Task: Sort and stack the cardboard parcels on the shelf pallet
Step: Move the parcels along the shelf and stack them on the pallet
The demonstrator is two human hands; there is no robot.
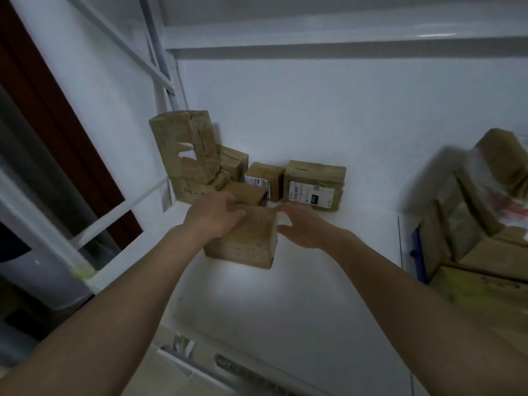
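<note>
A brown cardboard parcel (245, 241) stands on the white shelf board (285, 295) in the middle. My left hand (213, 214) lies over its top left edge with fingers spread on it. My right hand (300, 224) is at the parcel's right side, fingers straight and open, touching or just off the corner. Behind it against the wall stand several parcels: a tall torn one (187, 151), a small one (264, 181) and a labelled one (314, 185).
A blurred pile of cardboard boxes (480, 212) fills the right side of the shelf. White shelf uprights and braces (168, 90) run at the left. An upper shelf beam (343, 35) crosses overhead.
</note>
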